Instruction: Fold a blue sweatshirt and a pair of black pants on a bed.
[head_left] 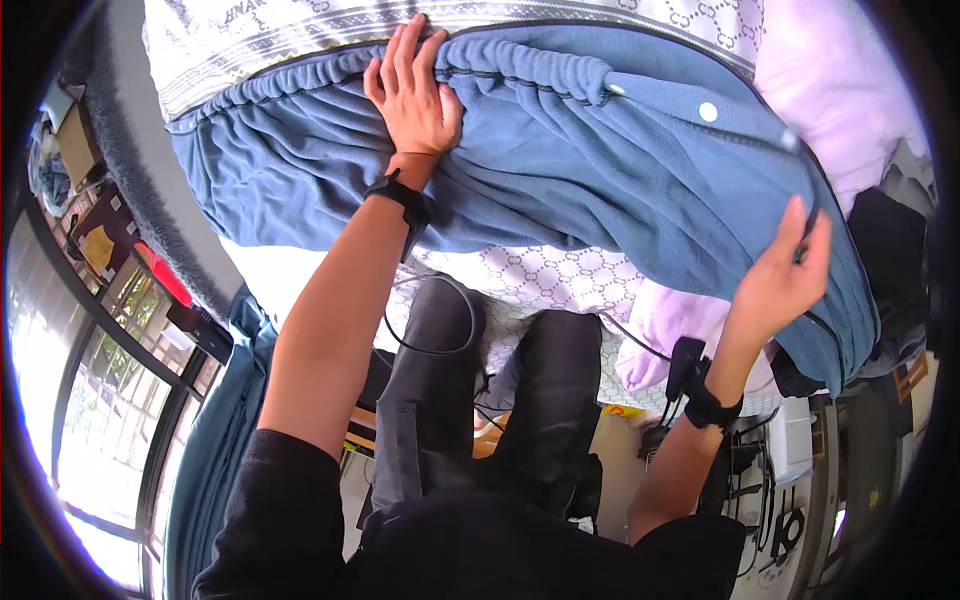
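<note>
A blue fleece wrap [560, 170] lies spread over the bed, with creases across its middle. Its far side has a gathered elastic band [530, 62] that runs into a flat strip with a white round snap [708, 112]. A second pale spot on that strip is blurred. My left hand [415, 105] rests flat on the band, fingers stretched away from me. Over the right end of the wrap is my right hand [780, 285], its thumb and fingers apart and nothing seen between them. Dark piping edges the cloth.
Under the wrap is a white patterned bedspread [540, 280]; pink bedding [830, 90] bulges at the far right. Dark clothing [890, 240] lies beyond the right end. A black cable [470, 310] loops above my knees. Windows [110, 420] and a blue curtain [215, 450] stand at left.
</note>
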